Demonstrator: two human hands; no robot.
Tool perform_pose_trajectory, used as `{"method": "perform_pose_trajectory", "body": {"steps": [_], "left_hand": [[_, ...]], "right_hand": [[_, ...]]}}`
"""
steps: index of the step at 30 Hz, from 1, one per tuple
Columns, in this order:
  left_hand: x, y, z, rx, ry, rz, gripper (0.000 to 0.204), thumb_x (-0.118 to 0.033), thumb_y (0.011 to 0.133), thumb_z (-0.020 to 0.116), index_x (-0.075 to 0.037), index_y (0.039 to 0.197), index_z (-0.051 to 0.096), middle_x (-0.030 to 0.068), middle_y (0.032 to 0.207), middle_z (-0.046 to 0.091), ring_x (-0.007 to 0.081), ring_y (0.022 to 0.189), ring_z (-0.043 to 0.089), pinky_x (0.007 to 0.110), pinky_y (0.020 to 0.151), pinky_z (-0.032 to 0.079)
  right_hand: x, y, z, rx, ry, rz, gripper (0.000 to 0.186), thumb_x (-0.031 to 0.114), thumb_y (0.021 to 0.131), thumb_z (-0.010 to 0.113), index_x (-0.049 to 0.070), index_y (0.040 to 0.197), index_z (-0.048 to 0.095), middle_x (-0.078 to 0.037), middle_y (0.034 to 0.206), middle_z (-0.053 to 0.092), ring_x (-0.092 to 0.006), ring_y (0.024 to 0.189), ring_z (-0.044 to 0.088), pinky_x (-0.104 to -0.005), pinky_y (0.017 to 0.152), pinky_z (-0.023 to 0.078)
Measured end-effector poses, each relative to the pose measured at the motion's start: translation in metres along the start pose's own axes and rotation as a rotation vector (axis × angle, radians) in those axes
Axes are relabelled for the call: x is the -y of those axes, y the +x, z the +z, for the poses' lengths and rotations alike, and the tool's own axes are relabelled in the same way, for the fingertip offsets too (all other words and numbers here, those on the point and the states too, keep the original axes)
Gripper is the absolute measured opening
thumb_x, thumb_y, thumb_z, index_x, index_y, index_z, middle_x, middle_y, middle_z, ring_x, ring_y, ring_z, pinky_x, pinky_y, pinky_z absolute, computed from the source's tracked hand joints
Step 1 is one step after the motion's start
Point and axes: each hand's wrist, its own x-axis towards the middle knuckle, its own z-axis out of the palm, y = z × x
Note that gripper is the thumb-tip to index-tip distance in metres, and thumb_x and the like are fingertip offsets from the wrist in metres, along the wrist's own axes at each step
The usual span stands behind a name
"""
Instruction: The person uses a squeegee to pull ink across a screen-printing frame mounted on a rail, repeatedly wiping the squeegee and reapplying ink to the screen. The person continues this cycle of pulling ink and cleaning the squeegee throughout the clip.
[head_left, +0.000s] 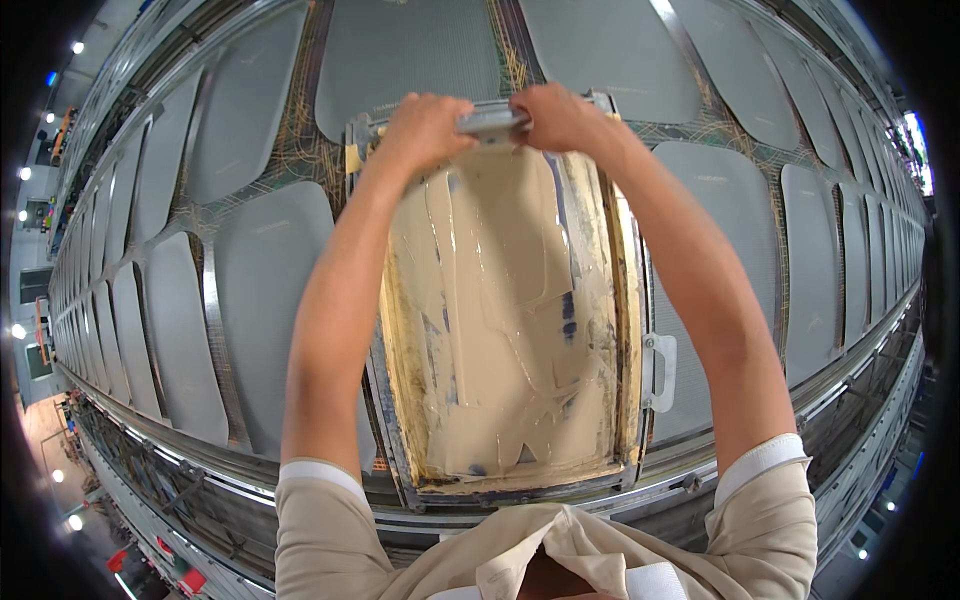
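Both my arms reach forward to the far end of a screen-printing frame [628,300]. My left hand [430,128] is closed round the left part of a grey squeegee [492,121], and my right hand [562,117] is closed round its right part. The squeegee lies crosswise near the far edge of the frame. Wet beige ink [500,300] covers most of the mesh, with ridges and glossy streaks. Dark blue smudges show along the sides, and yellowish tape lines the frame's inner edges. The squeegee's lower edge is hidden, so its contact with the mesh cannot be made out.
The frame lies on a long printing table with rows of grey rounded panels [715,290] on both sides and beyond. Yellowish strands of dried residue [300,115] mark the gaps between them. A metal rail [690,482] runs along the near edge. A light-coloured handle [660,373] sticks out at the frame's right.
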Motion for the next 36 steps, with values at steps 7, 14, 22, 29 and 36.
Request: {"method": "perform_pose_trajectory", "body": {"steps": [7, 14, 22, 29, 36], "left_hand": [[0.01, -0.007, 0.022, -0.059, -0.09, 0.049, 0.038, -0.031, 0.074, 0.082, -0.012, 0.106, 0.074, 0.0172, 0.08, 0.07, 0.0374, 0.079, 0.068, 0.044, 0.072, 0.052], [-0.062, -0.134, 0.051, -0.106, -0.176, 0.053, 0.027, -0.023, 0.075, 0.079, -0.012, 0.099, 0.074, 0.0126, 0.084, 0.071, 0.0338, 0.078, 0.067, 0.043, 0.075, 0.052], [-0.18, -0.351, 0.102, -0.071, -0.192, 0.085, 0.034, -0.012, 0.068, 0.08, -0.01, 0.101, 0.07, 0.0034, 0.098, 0.07, 0.0263, 0.087, 0.064, 0.04, 0.084, 0.043], [-0.206, -0.377, 0.099, -0.319, -0.199, 0.055, 0.031, -0.007, 0.067, 0.08, -0.009, 0.097, 0.072, 0.0018, 0.1, 0.07, 0.0225, 0.091, 0.064, 0.039, 0.086, 0.042], [-0.181, -0.349, 0.087, 0.09, -0.126, -0.009, 0.019, -0.018, 0.076, 0.077, -0.013, 0.094, 0.073, 0.0025, 0.084, 0.067, 0.0231, 0.083, 0.065, 0.04, 0.084, 0.041]], "right_hand": [[0.0, -0.001, 0.016, 0.018, -0.047, 0.038, 0.028, 0.024, 0.079, 0.077, 0.005, 0.098, 0.071, -0.02, 0.094, 0.072, -0.0379, 0.093, 0.07, -0.0478, 0.081, 0.055], [0.056, -0.125, 0.056, -0.002, -0.017, -0.015, 0.019, 0.017, 0.078, 0.078, 0.005, 0.088, 0.068, -0.019, 0.081, 0.069, -0.0407, 0.082, 0.066, -0.0491, 0.075, 0.052], [0.162, -0.344, 0.113, 0.022, 0.03, -0.101, 0.022, 0.008, 0.068, 0.08, 0.007, 0.088, 0.068, -0.011, 0.083, 0.07, -0.0302, 0.087, 0.067, -0.042, 0.09, 0.048], [0.176, -0.38, 0.132, -0.207, 0.047, -0.143, 0.025, 0.007, 0.065, 0.079, 0.008, 0.088, 0.067, -0.008, 0.086, 0.069, -0.0269, 0.091, 0.066, -0.0387, 0.09, 0.045], [0.16, -0.339, 0.106, 0.116, 0.08, -0.07, 0.018, 0.015, 0.072, 0.08, 0.008, 0.083, 0.067, -0.009, 0.077, 0.069, -0.03, 0.082, 0.067, -0.0413, 0.085, 0.047]]}}
